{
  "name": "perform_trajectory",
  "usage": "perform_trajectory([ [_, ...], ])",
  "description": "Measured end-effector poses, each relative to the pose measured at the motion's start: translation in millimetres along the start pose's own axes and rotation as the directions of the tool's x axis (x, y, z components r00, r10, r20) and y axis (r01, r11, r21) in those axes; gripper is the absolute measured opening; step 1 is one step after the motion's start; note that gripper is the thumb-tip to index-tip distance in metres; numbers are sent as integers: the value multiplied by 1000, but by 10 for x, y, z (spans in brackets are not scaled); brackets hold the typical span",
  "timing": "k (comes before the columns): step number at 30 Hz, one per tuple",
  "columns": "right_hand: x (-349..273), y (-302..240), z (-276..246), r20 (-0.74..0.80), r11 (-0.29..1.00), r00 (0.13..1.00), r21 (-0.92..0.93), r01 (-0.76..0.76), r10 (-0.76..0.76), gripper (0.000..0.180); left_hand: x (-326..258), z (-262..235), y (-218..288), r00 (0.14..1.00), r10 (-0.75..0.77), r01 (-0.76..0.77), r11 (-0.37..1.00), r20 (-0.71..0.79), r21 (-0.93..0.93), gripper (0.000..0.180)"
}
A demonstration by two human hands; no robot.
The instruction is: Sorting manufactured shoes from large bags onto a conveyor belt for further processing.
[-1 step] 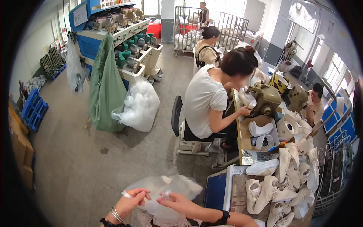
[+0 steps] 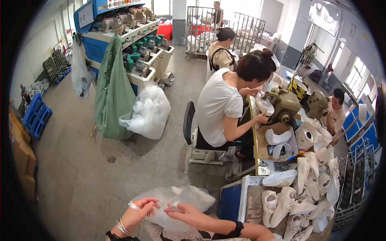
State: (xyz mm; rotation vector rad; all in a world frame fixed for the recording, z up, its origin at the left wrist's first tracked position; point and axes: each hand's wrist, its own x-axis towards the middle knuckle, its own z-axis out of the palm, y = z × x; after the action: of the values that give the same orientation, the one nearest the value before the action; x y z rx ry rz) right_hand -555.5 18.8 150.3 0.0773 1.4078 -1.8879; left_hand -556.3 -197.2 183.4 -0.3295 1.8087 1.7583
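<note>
Left hand (image 2: 140, 211) and right hand (image 2: 185, 213), two in all: just apart, fingers bent; whether clamped on anything, impossible to tell. Beneath: one clear bag (image 2: 194, 198). Rightward: one table (image 2: 244, 197), pale edge bagward, over ten shoes (image 2: 299, 207). Leftward: broad floor (image 2: 88, 184); ahead, one chair (image 2: 188, 122).

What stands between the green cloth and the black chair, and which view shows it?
The head view shows a clear bag of white material between the green cloth and the black chair, then grey floor before the chair.
</note>
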Motion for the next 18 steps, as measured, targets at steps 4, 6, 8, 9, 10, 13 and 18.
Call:
perform_trajectory([
  [4, 349, -291, 158, 229, 999, 973, 34, -3, -5, 52, 103, -165, 255, 949, 315, -296, 918, -31, 264, 43],
  [6, 530, -341, 195, 264, 997, 963, 70, 41, -58, 48, 211, -173, 432, 876, 482, -385, 713, -12, 586, 59],
  [8, 803, -264, 110, 293, 990, 950, 121, 75, -108, 45, 456, -221, 594, 848, 527, -425, 608, 60, 671, 63],
  [9, 1032, -192, -4, 383, 983, 909, -9, 183, -166, 42, 593, -251, 691, 823, 549, -461, 501, 142, 733, 66],
  [10, 1135, -257, -23, 465, 950, 862, -122, 288, -201, 40, 679, -263, 771, 803, 549, -493, 395, 232, 775, 70],
  [13, 1504, -686, -65, 498, 906, 814, -121, 407, -299, 33, 1013, -404, 1245, 819, 494, -518, 419, 291, 746, 73],
  [18, 2178, -1431, -94, 424, 891, 783, 226, 395, -455, 31, 1253, -712, 1939, 841, 510, -481, 550, 182, 682, 58],
])
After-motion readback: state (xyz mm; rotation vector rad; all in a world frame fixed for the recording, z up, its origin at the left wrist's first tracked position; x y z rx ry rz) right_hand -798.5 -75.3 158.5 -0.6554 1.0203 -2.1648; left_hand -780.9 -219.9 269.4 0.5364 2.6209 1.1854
